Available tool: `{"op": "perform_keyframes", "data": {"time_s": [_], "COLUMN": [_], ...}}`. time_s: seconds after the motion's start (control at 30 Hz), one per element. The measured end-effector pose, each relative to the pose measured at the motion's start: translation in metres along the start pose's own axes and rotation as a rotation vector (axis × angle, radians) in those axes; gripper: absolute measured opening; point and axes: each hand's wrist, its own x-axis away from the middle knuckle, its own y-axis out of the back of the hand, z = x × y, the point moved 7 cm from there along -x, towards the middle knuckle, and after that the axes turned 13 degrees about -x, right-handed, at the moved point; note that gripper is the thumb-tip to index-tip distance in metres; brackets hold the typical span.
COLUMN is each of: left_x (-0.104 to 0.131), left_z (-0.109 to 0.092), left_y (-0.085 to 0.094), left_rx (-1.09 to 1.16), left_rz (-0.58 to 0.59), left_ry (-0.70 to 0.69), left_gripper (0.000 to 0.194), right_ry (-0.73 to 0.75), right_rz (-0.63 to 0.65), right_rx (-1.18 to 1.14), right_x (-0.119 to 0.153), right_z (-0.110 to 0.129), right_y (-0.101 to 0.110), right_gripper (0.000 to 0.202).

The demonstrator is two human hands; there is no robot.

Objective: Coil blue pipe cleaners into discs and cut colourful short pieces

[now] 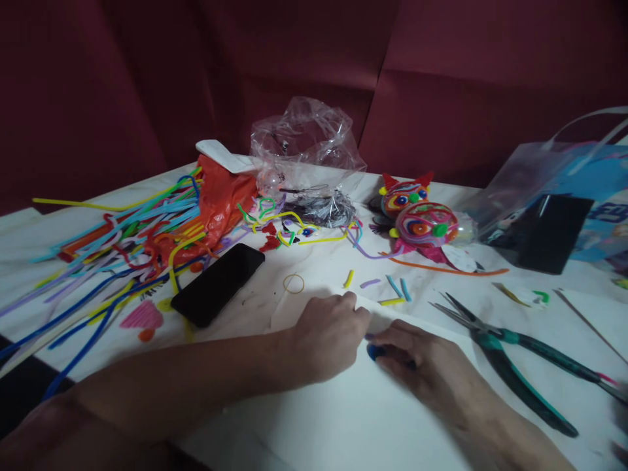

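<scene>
Over a white sheet of paper (314, 418), my two hands work close together at the front middle. My left hand (331, 337) is closed, knuckles up, and whatever its curled fingers hold is hidden. Just to its right, my right hand (426, 360) pinches a small dark blue object (375, 352); most of it lies behind the fingers, so its kind is unclear. Beyond the hands lie short cut pieces of yellow, purple and blue pipe cleaner (394, 288). A thin rubber band (293, 283) rests to their left.
Long-nose pliers (490, 333) lie with jaws apart at right. A black phone (219, 284) and many coloured pipe cleaners (122, 229) with a red bag (228, 196) occupy the left. Behind stand a clear plastic bag (309, 137), two decorated animal figures (424, 226) and a dark box (557, 232).
</scene>
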Motion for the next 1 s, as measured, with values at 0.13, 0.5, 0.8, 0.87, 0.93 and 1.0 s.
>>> {"op": "perform_keyframes", "data": {"time_s": [0.13,0.5,0.8,0.87,0.93,1.0], "left_x": [0.001,-0.001,0.002,0.004,0.006,0.006], "left_z": [-0.012,-0.015,0.037,0.047,0.051,0.053], "left_y": [-0.002,-0.010,-0.009,-0.006,-0.002,0.003], "left_rx": [0.187,-0.073,-0.257,-0.233,-0.178,-0.114], "left_rz": [0.001,-0.055,0.001,0.018,0.022,0.002], "left_ry": [-0.075,-0.187,-0.050,0.011,0.053,0.089], "left_gripper": [0.015,0.014,0.014,0.014,0.014,0.014], "right_ry": [0.004,0.340,0.566,0.535,0.515,0.498], "right_rz": [-0.162,-0.363,-0.115,-0.103,-0.104,-0.109], "right_rx": [-0.030,0.243,0.744,0.734,0.713,0.689], "right_x": [0.005,0.053,0.082,0.084,0.087,0.090], "right_z": [-0.006,0.044,0.030,0.022,0.017,0.014], "right_y": [0.031,0.051,-0.039,-0.031,-0.025,-0.025], "right_gripper": [0.019,0.030,0.068,0.079,0.085,0.087]}}
